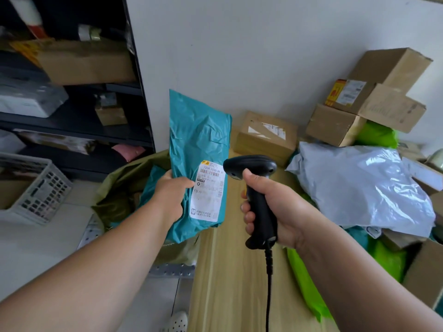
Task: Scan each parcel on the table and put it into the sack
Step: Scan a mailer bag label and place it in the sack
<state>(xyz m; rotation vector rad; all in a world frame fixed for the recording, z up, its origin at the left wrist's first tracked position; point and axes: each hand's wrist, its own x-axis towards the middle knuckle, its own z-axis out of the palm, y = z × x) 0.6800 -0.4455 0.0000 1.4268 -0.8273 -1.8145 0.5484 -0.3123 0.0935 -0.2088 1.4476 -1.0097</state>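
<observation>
Teal parcel (196, 130) is held upright in the air over the left edge of the table (230, 271), directly above the open mouth of the olive sack (124, 178). It is gripped at its left edge by the left hand (171, 195), thumb on the front, so that the white label (209, 191) is kept uncovered and turned toward the scanner (251, 165).

The black corded scanner is clenched by its handle in the right hand (271, 207), just right of the label, with its head angled toward the barcode near the label's top. The scanning step is judged to be in hand; the drop into the sack is not yet made, and little travel would be needed given where the parcel is poised.

Further right on the table, a grey parcel (359, 188) is laid over green bags (304, 283), and cardboard boxes (266, 137) are stacked against the far wall; these are judged to be awaiting their turn. At the far left a dark shelf (72, 92) and a white crate (36, 188) are seen.
</observation>
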